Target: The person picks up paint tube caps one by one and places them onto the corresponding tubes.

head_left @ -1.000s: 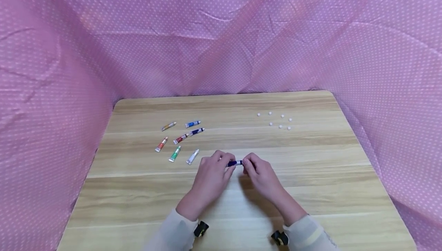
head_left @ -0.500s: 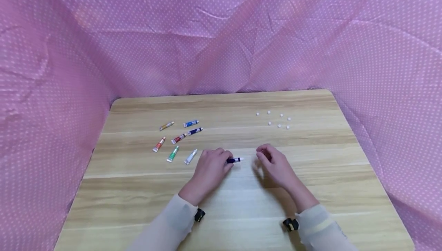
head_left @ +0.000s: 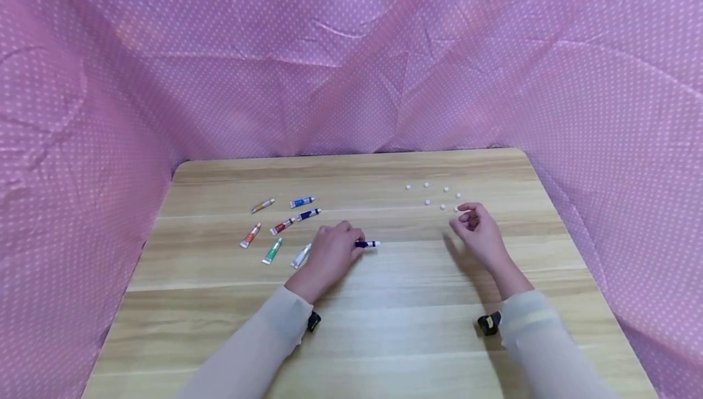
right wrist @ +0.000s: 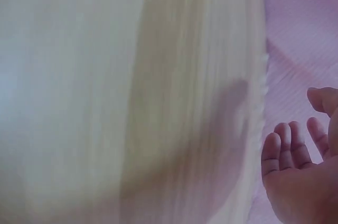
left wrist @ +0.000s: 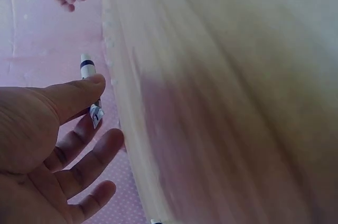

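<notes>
My left hand (head_left: 331,254) pinches a dark-blue paint tube (head_left: 367,244) between thumb and fingers, its white tip pointing right. In the left wrist view the tube (left wrist: 88,70) shows a dark band below that tip, and its crimped end sticks out under the thumb. My right hand (head_left: 483,234) hovers at the right, just beside the nearest of several small white pieces (head_left: 442,207) that look like caps. In the right wrist view the right hand (right wrist: 301,176) has its thumb and fingers apart, with nothing seen between them.
Several paint tubes lie loosely at the left: yellow (head_left: 263,205), blue (head_left: 302,202), dark blue (head_left: 309,215), red (head_left: 282,226), orange-red (head_left: 250,235), green (head_left: 272,251) and white (head_left: 300,256). Pink dotted cloth (head_left: 351,57) surrounds the wooden table (head_left: 384,338).
My right hand has left the tube's tip, uncovering its white end, and moved right and away from me to the small white pieces. My left hand keeps the tube, shifted slightly farther forward.
</notes>
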Motion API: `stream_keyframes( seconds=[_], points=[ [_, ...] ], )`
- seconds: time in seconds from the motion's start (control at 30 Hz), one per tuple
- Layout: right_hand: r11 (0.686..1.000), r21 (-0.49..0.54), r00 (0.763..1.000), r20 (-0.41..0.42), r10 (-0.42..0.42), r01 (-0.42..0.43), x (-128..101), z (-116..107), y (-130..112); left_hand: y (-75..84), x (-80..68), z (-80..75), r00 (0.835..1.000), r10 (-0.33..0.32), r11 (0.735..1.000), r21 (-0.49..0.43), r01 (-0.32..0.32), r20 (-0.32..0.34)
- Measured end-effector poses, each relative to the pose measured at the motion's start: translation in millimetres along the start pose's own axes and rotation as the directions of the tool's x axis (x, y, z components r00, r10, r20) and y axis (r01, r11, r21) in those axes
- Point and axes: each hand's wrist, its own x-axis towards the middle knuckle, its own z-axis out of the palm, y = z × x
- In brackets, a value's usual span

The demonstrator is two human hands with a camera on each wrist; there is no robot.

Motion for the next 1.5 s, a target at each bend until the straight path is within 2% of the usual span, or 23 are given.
stream_keyframes(
  seconds=[0.2, 0.5, 0.67, 0.83, 1.0, 1.13, 1.3, 1.5],
  points=[
    [0.999, -0.027, 0.999, -0.022, 0.04, -0.04, 18.4, -6.4, 16.2, -7.8, 21.9, -3.1, 1.0, 0.01, 1.0, 0.024, -0.009, -0.018],
    [0.986, -0.161, 0.999, -0.019, 0.048, -0.051, 38.7, -4.9, 24.4, -14.1, 50.8, -11.1, 0.999, 0.021, 0.998, 0.057, -0.02, -0.03],
    [0.975, -0.214, 0.998, -0.026, 0.054, -0.059, 43.4, -2.6, 26.5, -20.6, 67.2, -5.2, 1.0, -0.021, 0.998, 0.062, 0.022, -0.021],
    [0.973, -0.219, 0.997, -0.009, 0.073, -0.073, 47.7, -0.8, 24.5, -24.6, 79.8, -2.4, 0.998, -0.062, 0.995, 0.081, 0.061, 0.003],
    [0.973, -0.215, 0.996, -0.01, 0.087, -0.087, 49.9, -1.3, 24.0, -26.8, 89.9, -1.4, 0.996, -0.09, 0.993, 0.073, 0.09, 0.0],
    [0.973, -0.215, 0.996, -0.014, 0.084, -0.085, 50.4, -1.8, 25.0, -28.5, 95.6, -0.7, 0.994, -0.112, 0.993, 0.025, 0.112, -0.005],
    [0.972, -0.214, 0.995, -0.018, 0.097, -0.099, 50.1, -0.4, 24.3, -31.3, 97.3, -0.8, 0.992, -0.129, 0.991, -0.026, 0.129, 0.0],
    [0.972, -0.206, 0.993, -0.045, 0.107, -0.114, 51.1, 1.3, 22.6, -32.5, 98.4, 0.0, 0.991, -0.135, 0.99, -0.031, 0.135, -0.005]
  ],
)
